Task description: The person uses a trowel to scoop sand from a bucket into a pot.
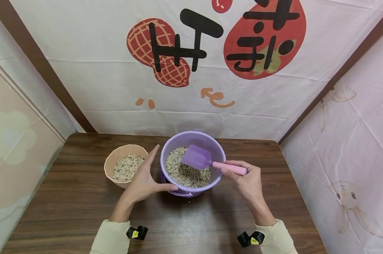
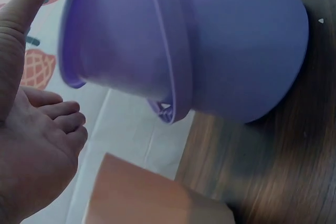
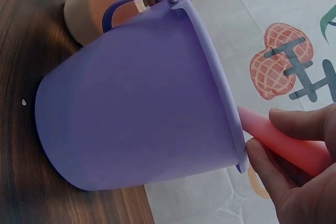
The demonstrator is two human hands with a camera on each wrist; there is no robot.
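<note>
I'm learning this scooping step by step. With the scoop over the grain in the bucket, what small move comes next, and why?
Probably dip the scoop down into the grain: its blade looks empty above the fill, the right hand grips the pink handle, and the left hand steadies the purple bucket beside the bowl.

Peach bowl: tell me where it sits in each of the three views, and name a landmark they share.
Head: the peach bowl sits left of centre on the table, behind the left hand.
Left wrist: bottom centre, only its outer wall shows.
Right wrist: top left, mostly hidden behind the bucket.
Shared landmark: the purple bucket, right beside the bowl in every view.
</note>
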